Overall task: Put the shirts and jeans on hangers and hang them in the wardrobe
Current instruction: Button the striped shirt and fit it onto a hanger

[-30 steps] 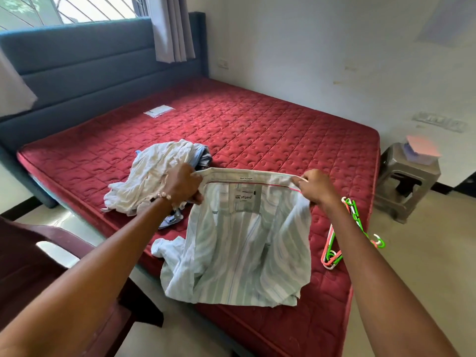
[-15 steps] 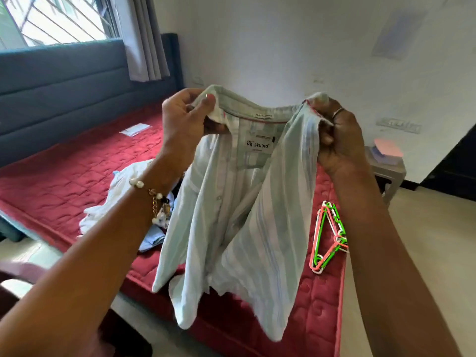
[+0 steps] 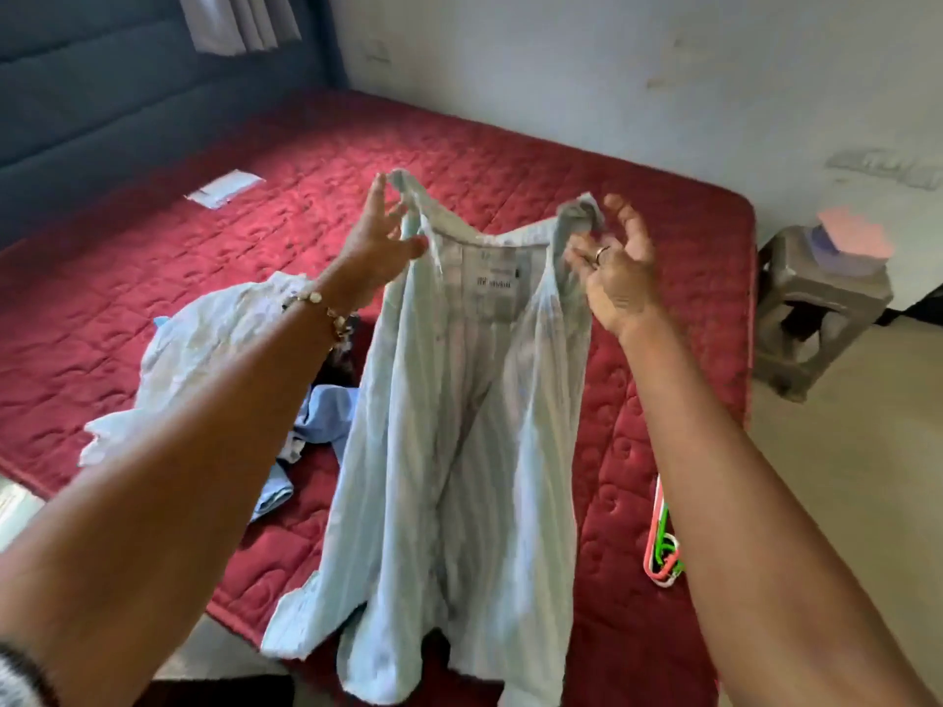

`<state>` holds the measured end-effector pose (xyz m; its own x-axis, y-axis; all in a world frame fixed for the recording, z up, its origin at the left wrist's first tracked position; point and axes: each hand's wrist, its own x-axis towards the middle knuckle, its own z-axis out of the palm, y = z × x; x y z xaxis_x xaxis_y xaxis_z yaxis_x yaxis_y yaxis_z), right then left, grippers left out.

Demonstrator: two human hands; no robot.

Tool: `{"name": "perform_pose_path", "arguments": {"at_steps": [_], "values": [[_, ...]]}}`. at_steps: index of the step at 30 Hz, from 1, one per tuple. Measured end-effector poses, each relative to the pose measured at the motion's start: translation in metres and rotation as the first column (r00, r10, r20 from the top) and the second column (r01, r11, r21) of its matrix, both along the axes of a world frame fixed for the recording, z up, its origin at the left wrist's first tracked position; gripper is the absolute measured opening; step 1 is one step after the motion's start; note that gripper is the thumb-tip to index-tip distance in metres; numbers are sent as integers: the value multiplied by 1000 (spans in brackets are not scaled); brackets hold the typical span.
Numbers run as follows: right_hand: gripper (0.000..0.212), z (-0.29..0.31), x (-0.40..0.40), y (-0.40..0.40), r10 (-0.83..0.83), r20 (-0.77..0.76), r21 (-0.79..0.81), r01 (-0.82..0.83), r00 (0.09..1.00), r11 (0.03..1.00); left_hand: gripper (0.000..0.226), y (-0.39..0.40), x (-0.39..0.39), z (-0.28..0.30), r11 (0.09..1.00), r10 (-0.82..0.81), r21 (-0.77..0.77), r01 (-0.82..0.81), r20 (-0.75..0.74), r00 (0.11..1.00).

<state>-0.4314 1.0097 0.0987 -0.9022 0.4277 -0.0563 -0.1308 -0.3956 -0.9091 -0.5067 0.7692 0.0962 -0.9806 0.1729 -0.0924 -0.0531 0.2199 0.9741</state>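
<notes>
The left hand [image 3: 380,237] pinched one end of the collar of the striped shirt [image 3: 459,426] between thumb and fingertips, its other fingers loosely spread. The right hand [image 3: 617,267] took the opposite end of the collar; motion blur made that grip harder to read, but the fabric bunched at its fingertips, so it looked like a light pinch and not a full fist. Between the two grips the shirt hung lengthwise above the red bed [image 3: 587,186], inner label facing the camera, front open, hem near the mattress edge.

Left of it, a heap of other clothes [image 3: 214,344] lay on the bed, white and pale blue pieces tangled together. A bundle of coloured hangers [image 3: 663,548] rested on the bed's near right edge, partly hidden by the right forearm. A stool [image 3: 816,318] stood on the floor beyond.

Judging from this, the task was barely begun: no garment was on a hanger, and no wardrobe was in view. This shirt awaited a hanger, and the heap remained.
</notes>
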Motion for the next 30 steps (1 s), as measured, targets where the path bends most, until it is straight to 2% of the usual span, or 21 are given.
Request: {"name": "perform_pose_path", "arguments": {"at_steps": [1,3,4,6,8,10,12,14,16,17,19,21,24,25,27,29,30], "values": [[56,-21,-8,2,53,17,8,-53,998,999,93,8,-7,-22,997,-71,-22,72,28,997],[59,-82,-14,6,122,117,27,-126,986,992,93,20,-4,-75,972,-98,-212,103,35,995],[55,-115,-10,7,143,191,39,-153,971,988,87,23,3,-104,930,-101,-351,110,45,994],[39,-188,7,7,162,398,78,-210,903,975,75,25,26,-169,797,-130,-565,214,186,974],[27,-264,37,13,72,614,192,-238,786,952,67,18,63,-231,699,-154,-618,361,363,919],[18,-331,78,17,-127,740,353,-220,660,909,60,7,106,-277,645,-169,-618,451,460,872],[20,-373,124,17,-276,819,401,-157,502,903,53,-5,144,-313,585,-192,-615,529,529,827],[16,-383,172,11,-382,860,447,-137,337,884,48,-13,181,-334,497,-222,-625,602,580,784],[23,-394,208,2,-401,896,433,-172,191,885,51,-16,212,-348,375,-270,-657,654,597,755],[33,-400,222,-2,-343,929,363,-163,135,918,54,-18,226,-354,305,-295,-686,660,591,751],[37,-404,236,-10,-206,976,208,-22,65,978,60,-21,246,-361,192,-303,-740,645,580,756],[34,-404,234,-17,-137,988,122,174,75,977,69,-25,255,-367,138,-266,-770,623,578,772],[30,-403,222,-23,-174,977,110,406,124,907,77,-30,256,-380,40,-213,-819,573,553,806],[25,-401,222,-20,-167,975,77,484,144,872,70,-30,256,-384,17,-225,-838,545,528,819],[24,-395,216,-16,-218,948,41,592,232,805,41,-30,254,-387,15,-296,-889,457,433,852],[39,-383,206,-7,-291,892,1,641,346,768,18,-26,245,-379,93,-255,-875,474,439,861],[43,-377,204,-2,-364,841,5,668,400,744,15,-25,239,-373,207,-152,-868,451,427,891]]}}
